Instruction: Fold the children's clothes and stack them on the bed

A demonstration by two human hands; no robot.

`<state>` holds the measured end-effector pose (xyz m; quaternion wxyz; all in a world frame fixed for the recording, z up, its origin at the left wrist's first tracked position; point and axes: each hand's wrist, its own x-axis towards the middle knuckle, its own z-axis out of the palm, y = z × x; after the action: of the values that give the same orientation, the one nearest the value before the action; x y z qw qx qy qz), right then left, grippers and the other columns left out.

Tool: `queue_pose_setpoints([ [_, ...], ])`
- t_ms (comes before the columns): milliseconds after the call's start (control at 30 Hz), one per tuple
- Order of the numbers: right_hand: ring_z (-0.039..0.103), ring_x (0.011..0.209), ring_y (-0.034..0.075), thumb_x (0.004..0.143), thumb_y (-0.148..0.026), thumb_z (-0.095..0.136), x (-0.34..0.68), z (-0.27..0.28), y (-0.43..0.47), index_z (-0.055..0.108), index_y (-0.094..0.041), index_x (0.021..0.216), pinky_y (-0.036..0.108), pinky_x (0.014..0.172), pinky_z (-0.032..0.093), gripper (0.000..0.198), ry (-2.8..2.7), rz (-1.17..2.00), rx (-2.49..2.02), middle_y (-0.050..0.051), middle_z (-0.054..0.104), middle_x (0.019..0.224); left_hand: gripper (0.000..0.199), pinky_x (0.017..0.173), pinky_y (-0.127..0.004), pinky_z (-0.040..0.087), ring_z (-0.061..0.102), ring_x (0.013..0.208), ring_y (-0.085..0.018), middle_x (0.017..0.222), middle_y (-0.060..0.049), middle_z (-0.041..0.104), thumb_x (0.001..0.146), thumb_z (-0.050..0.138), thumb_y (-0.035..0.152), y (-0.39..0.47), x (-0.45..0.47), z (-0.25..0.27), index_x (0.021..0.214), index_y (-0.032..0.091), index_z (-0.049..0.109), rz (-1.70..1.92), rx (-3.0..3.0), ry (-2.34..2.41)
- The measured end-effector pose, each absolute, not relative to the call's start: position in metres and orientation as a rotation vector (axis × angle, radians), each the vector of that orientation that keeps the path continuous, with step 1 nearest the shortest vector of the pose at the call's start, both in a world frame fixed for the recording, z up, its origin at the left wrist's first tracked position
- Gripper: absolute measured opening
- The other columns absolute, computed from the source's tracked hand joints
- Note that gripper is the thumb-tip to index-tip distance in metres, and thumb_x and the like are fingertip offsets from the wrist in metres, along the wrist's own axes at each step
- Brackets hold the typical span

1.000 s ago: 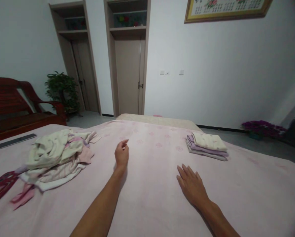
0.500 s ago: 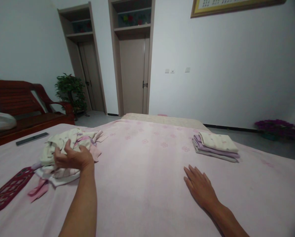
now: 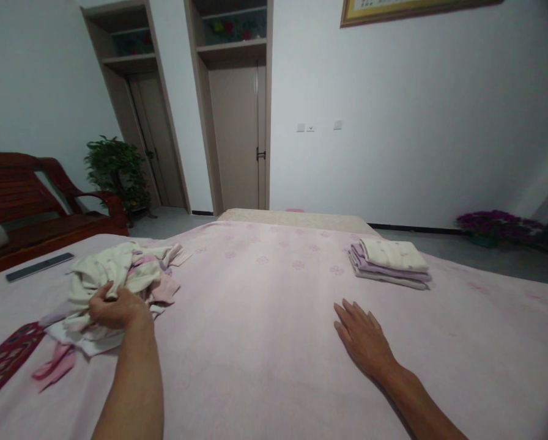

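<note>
At the left of the head view lies a crumpled heap of clothes (image 3: 139, 275) in cream, pink, lilac and white. My left hand (image 3: 118, 305) pinches a fold of a cream garment (image 3: 93, 275) on the heap's near side; the garment's exact kind cannot be made out. My right hand (image 3: 363, 336) rests palm down on the pink flowered bedspread (image 3: 255, 360), fingers stretched, holding nothing. Beyond it stands a neat stack of folded clothes (image 3: 391, 263), cream on top, then lilac, then grey-white. A pink strip of cloth (image 3: 56, 366) trails from the heap's near edge.
A dark flat phone-like bar (image 3: 40, 267) lies left of the heap, and a dark red patterned mat (image 3: 10, 363) nearer me. Past the bedspread are a wooden bench (image 3: 21, 201), a leafy plant (image 3: 118, 174), doors and purple flowers (image 3: 496, 225).
My left hand has gone from open fingers over the heap to a closed pinch on the cream garment. My right hand stays flat. The camera view has shifted slightly to the right.
</note>
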<state>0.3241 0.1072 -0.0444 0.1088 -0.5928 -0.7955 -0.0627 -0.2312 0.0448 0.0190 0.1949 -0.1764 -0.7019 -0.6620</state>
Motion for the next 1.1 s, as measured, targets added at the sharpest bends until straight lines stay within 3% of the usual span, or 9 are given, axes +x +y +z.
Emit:
queue_pose_setpoints([
  [100, 0.031, 0.146, 0.030, 0.099, -0.043, 0.034, 0.325, -0.044, 0.107, 0.050, -0.024, 0.145, 0.054, 0.119, 0.022, 0.053, -2.337, -0.166, -1.737, 0.006, 0.041, 0.156, 0.034, 0.083, -0.039, 0.047, 0.047, 0.078, -0.019, 0.087, -0.001, 0.050, 0.075, 0.055, 0.014, 0.061, -0.209, 0.039, 0.109, 0.014, 0.060, -1.905, -0.345, -1.889],
  [167, 0.031, 0.146, 0.030, 0.099, -0.042, 0.034, 0.325, -0.045, 0.108, 0.050, -0.024, 0.146, 0.054, 0.119, 0.020, 0.053, -2.335, -0.160, -1.737, 0.006, 0.041, 0.156, 0.031, 0.074, -0.030, 0.047, 0.044, 0.068, -0.014, 0.079, 0.003, 0.050, 0.073, 0.061, 0.019, 0.074, -0.181, 0.054, 0.103, 0.015, 0.067, -1.936, -0.461, -1.851],
  [333, 0.030, 0.147, 0.030, 0.099, -0.042, 0.034, 0.324, -0.042, 0.106, 0.049, -0.024, 0.147, 0.053, 0.119, 0.020, 0.053, -2.343, -0.133, -1.763, 0.006, 0.041, 0.157, 0.034, 0.061, -0.022, 0.040, 0.042, 0.060, -0.011, 0.068, 0.006, 0.047, 0.078, 0.066, 0.033, 0.094, -0.071, 0.076, 0.108, 0.016, 0.069, -2.156, -1.159, -1.815],
  [400, 0.030, 0.147, 0.030, 0.099, -0.041, 0.035, 0.323, -0.040, 0.106, 0.049, -0.023, 0.146, 0.053, 0.119, 0.021, 0.053, -2.343, -0.123, -1.760, 0.006, 0.040, 0.157, 0.032, 0.060, -0.021, 0.041, 0.047, 0.061, -0.011, 0.071, 0.004, 0.053, 0.082, 0.064, 0.033, 0.091, -0.021, 0.076, 0.109, 0.016, 0.068, -2.238, -1.554, -1.826],
  [500, 0.030, 0.147, 0.029, 0.099, -0.040, 0.036, 0.325, -0.040, 0.105, 0.051, -0.023, 0.145, 0.052, 0.119, 0.021, 0.051, -2.327, -0.093, -1.733, 0.006, 0.042, 0.156, 0.029, 0.070, -0.024, 0.048, 0.060, 0.073, -0.015, 0.086, -0.002, 0.068, 0.087, 0.064, 0.034, 0.079, 0.040, 0.072, 0.111, 0.021, 0.070, -1.847, -2.504, -1.715],
  [567, 0.033, 0.146, 0.028, 0.098, -0.037, 0.038, 0.327, -0.041, 0.106, 0.052, -0.022, 0.144, 0.050, 0.120, 0.021, 0.050, -2.300, -0.058, -1.704, 0.006, 0.045, 0.154, 0.024, 0.083, -0.028, 0.049, 0.065, 0.089, -0.018, 0.101, -0.005, 0.071, 0.091, 0.060, 0.034, 0.072, 0.061, 0.070, 0.108, 0.023, 0.072, -1.542, -2.772, -1.568],
  [800, 0.051, 0.133, 0.026, 0.093, -0.022, 0.040, 0.334, -0.044, 0.109, 0.059, -0.019, 0.135, 0.048, 0.116, 0.032, 0.046, -2.148, 0.078, -1.500, 0.010, 0.062, 0.137, 0.023, 0.102, -0.040, 0.042, 0.061, 0.110, -0.025, 0.113, -0.009, 0.070, 0.091, 0.055, 0.019, 0.098, 0.028, 0.033, 0.109, 0.018, 0.069, -1.215, -2.223, -1.873],
  [967, 0.061, 0.119, 0.024, 0.088, -0.020, 0.045, 0.332, -0.035, 0.107, 0.063, -0.021, 0.131, 0.042, 0.108, 0.043, 0.046, -2.041, 0.190, -1.377, 0.009, 0.067, 0.129, 0.036, 0.102, -0.041, 0.041, 0.056, 0.118, -0.028, 0.126, -0.014, 0.063, 0.094, 0.055, 0.029, 0.115, -0.007, -0.012, 0.126, 0.015, 0.062, -0.956, -1.896, -2.184],
  [1100, 0.061, 0.120, 0.023, 0.094, -0.027, 0.041, 0.331, -0.029, 0.104, 0.063, -0.019, 0.131, 0.040, 0.109, 0.043, 0.044, -2.010, 0.313, -1.334, 0.010, 0.066, 0.131, 0.044, 0.101, -0.042, 0.041, 0.055, 0.121, -0.031, 0.128, -0.016, 0.062, 0.093, 0.057, 0.036, 0.114, -0.010, -0.024, 0.132, 0.014, 0.057, -0.827, -1.882, -2.273],
])
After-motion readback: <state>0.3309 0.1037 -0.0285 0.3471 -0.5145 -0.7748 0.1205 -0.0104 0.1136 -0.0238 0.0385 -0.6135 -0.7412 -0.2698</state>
